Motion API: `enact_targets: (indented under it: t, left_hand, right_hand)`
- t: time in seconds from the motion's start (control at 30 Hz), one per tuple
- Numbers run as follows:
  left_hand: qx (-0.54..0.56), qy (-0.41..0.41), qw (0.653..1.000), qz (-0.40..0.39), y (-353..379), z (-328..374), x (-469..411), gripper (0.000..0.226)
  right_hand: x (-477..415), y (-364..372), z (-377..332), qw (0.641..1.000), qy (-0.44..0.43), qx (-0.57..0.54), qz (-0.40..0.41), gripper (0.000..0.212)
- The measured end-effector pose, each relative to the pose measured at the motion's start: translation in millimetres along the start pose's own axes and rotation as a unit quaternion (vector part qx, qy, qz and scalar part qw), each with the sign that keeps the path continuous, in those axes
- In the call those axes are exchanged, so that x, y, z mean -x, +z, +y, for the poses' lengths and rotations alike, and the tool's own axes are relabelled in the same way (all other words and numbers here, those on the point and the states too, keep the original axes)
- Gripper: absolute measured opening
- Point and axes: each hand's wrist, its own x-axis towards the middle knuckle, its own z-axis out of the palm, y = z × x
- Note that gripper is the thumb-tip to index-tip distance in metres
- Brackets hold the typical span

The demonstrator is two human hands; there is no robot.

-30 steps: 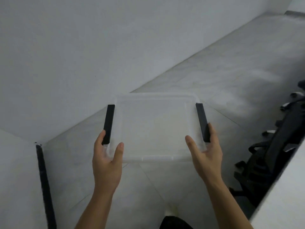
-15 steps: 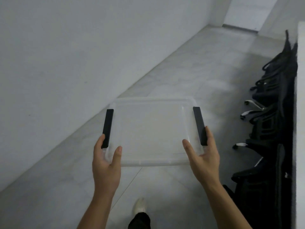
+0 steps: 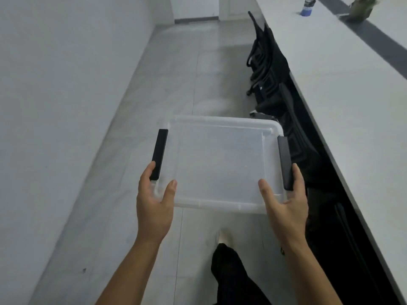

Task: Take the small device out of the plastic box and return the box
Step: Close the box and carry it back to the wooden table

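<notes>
A clear plastic box [image 3: 220, 159] with a lid and two black side latches is held level in front of me, above the floor. My left hand [image 3: 155, 203] grips its near left corner, thumb on the lid. My right hand [image 3: 286, 203] grips the near right corner by the black latch. Through the lid nothing shows inside the box. No small device is in view.
A white wall [image 3: 66, 84] runs along the left. A long white table [image 3: 343, 106] stands on the right, with black chairs [image 3: 271, 80] tucked beside it. My leg and shoe [image 3: 224, 238] are on the grey tiled floor below. A corridor stretches ahead.
The view has swung to the right and up along the corridor, so the table and more chairs have come into sight. Both hands keep the same hold on the box.
</notes>
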Motion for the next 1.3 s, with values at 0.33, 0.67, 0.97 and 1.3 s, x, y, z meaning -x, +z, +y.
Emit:
enact_targets:
  t: [0.33, 0.67, 0.97, 1.3]
  left_hand:
    - [0.004, -0.013, 0.999, 0.052, 88, 20, -262, 0.059]
    - [0.042, -0.051, 0.996, 0.064, 197, -24, -542, 0.060]
    - [0.048, -0.007, 0.998, -0.042, 321, 24, -817, 0.065]
    - [0.024, 0.018, 0.997, -0.077, 518, 47, -1086, 0.066]
  right_hand:
    - [-270, 147, -44, 0.998, -0.008, 0.003, -0.069, 0.088]
    - [-527, 323, -57, 0.995, -0.029, 0.044, -0.081, 0.087]
    - [-757, 407, -93, 0.999, -0.011, 0.048, 0.022, 0.087]
    - [-1051, 500, -62, 0.998, 0.019, -0.010, 0.066, 0.086]
